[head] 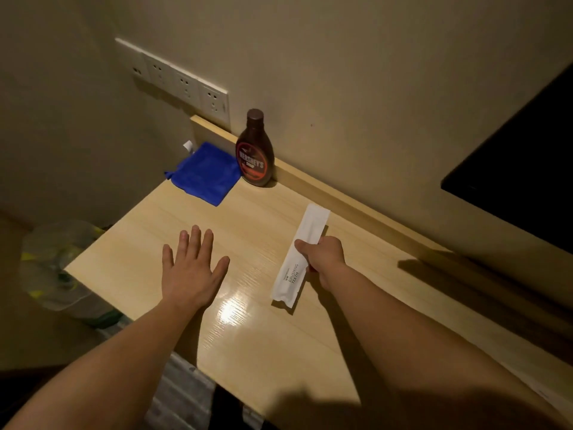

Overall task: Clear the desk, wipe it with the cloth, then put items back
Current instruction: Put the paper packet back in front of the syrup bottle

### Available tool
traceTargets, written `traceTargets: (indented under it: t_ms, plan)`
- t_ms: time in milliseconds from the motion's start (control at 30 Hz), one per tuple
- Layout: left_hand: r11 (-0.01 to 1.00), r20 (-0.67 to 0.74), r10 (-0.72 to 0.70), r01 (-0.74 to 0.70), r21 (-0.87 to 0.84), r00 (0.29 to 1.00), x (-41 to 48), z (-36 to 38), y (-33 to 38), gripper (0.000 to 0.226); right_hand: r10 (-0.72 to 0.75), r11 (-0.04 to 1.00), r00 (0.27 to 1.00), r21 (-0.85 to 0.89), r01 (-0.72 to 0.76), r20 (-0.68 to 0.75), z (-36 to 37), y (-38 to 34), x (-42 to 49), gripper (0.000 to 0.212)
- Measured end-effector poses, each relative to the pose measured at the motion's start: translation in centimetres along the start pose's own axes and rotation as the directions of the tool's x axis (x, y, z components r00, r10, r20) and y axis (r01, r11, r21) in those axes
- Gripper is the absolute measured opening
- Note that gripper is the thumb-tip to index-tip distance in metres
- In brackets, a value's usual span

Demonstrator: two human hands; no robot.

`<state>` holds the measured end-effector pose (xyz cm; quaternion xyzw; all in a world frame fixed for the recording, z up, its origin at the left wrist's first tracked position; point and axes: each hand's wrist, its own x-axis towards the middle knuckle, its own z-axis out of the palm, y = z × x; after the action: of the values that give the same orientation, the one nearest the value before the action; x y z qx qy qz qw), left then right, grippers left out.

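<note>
Toothbrush packet [299, 256] lies on the tabletop [257, 330], gripped by the right hand [322, 259]; the left hand [192, 268] rests open, palm down. Clearing looks barely begun: the blue cloth [204, 173] and syrup bottle [255, 150] sit at the far corner, nothing blocking them.

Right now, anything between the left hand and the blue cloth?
Nothing. In the head view, only bare desk separates the left hand from the blue cloth; the syrup bottle stands right of the cloth.
</note>
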<state>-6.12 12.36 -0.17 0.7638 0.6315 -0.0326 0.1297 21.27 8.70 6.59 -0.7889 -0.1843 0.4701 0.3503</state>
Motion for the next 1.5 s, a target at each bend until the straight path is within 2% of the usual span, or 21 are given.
traceTargets:
  t_ms: [100,367,667,1000,1200,1367,1500]
  plan:
    - [0.998,0.005,-0.043,0.043,-0.038,0.999,0.4,0.5,-0.7,0.087,0.023,0.999,0.999,0.029,-0.024,0.024,3.5,-1.8,0.8,0.033]
    - [1.000,0.027,-0.017,0.018,-0.013,0.999,0.8,0.9,-1.2,0.095,0.088,0.993,0.996,0.080,-0.089,0.015,10.9,-5.7,3.5,0.029]
    - [1.000,0.000,-0.024,0.024,-0.010,1.000,0.7,0.8,-1.2,0.120,0.113,0.991,0.994,0.075,-0.113,0.002,15.8,-7.0,3.8,0.033]
    - [0.981,0.004,-0.182,0.181,-0.063,0.983,0.4,0.8,-0.9,0.141,0.050,0.996,0.998,-0.073,-0.053,-0.040,17.3,-7.0,4.5,0.035]
    - [0.982,0.035,-0.184,0.185,-0.036,0.982,0.3,0.6,-0.8,0.138,0.041,0.990,0.998,-0.137,-0.046,-0.043,17.8,-7.5,4.9,0.038]
    - [0.983,0.036,-0.181,0.182,-0.024,0.983,0.3,0.5,-0.8,0.138,0.036,0.982,0.999,-0.182,-0.039,-0.022,18.1,-7.7,5.0,0.032]
    - [0.982,0.043,-0.185,0.186,-0.015,0.982,0.4,0.4,-0.8,0.141,-0.083,0.939,0.996,-0.337,0.076,-0.008,17.9,-7.4,5.0,0.032]
